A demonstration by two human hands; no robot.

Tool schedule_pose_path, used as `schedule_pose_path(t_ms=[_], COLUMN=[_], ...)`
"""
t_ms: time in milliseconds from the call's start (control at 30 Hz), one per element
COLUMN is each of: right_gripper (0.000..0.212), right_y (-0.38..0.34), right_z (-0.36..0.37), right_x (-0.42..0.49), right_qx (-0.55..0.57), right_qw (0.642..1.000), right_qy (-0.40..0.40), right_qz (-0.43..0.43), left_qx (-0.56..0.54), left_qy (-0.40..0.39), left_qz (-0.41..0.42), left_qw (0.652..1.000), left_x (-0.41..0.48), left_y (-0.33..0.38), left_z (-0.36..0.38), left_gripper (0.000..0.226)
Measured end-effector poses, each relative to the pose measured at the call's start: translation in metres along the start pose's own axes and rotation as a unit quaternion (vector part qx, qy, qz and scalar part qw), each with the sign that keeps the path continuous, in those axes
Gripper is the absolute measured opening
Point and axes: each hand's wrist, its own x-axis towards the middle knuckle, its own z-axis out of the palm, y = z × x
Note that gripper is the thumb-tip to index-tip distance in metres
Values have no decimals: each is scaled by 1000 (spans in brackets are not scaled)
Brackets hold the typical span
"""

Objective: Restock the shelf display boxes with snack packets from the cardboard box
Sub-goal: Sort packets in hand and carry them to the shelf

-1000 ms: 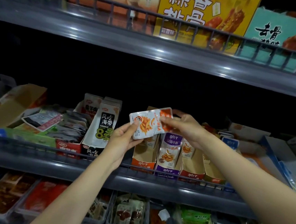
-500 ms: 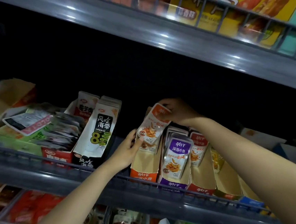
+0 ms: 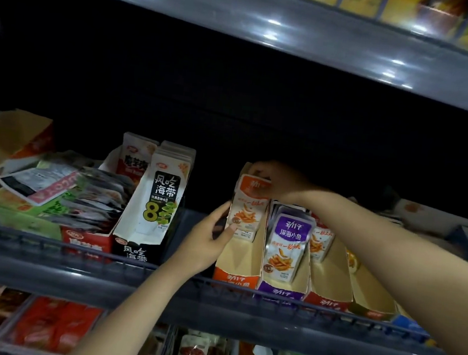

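An orange-topped snack packet (image 3: 248,207) stands upright at the back of the orange display box (image 3: 237,266) on the middle shelf. My right hand (image 3: 279,181) grips the packet's top edge from above. My left hand (image 3: 207,237) holds its lower left corner, thumb against the packet's side. The purple display box (image 3: 283,292) to the right holds a row of purple packets (image 3: 287,245). Further right, a red display box (image 3: 328,296) has a few packets (image 3: 319,241) at its back. The cardboard box is out of view.
A black-and-white seaweed box (image 3: 152,212) and a red box (image 3: 86,244) with loose packets stand to the left. A wire rail (image 3: 77,251) runs along the shelf front. The shelf above (image 3: 297,40) overhangs. Trays of snacks (image 3: 49,328) fill the shelf below.
The orange packet went from held flat in front of the boxes to standing upright inside the back of the orange box. Both hands followed it down and inward.
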Motion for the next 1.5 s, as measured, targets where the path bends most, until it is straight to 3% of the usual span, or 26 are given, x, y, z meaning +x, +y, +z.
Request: schedule_pose_path(t_ms=[267,667,833,967,1100,1233,1367,1500], right_gripper=[38,42,53,58,63,64,65,65], right_y=[3,-4,-7,-9,-10,-5,10,26], right_z=[17,-3,-10,-12,10,50,113,190], right_x=[0,-34,-82,-136,-200,-263,-311,-348], right_qx=[-76,-14,-30,-33,-33,7,31,38], right_qw=[997,999,999,998,997,999,999,994], right_qy=[22,42,39,46,67,31,-17,-67], right_qz=[-19,5,-2,-7,0,1,34,73], left_qx=[-8,7,110,234,308,362,406,422], left_qy=[2,23,56,62,32,-22,-100,-160], left_qz=[2,-19,-1,69,104,110,79,-13], left_qw=[1000,1000,992,968,945,925,905,892], left_x=[-1,-7,-24,-64,-116,-162,-198,-226], left_y=[0,14,42,64,66,39,-11,-72], left_z=[-1,-1,0,5,21,42,64,79], left_gripper=[58,68,72,65,59,62,86,71])
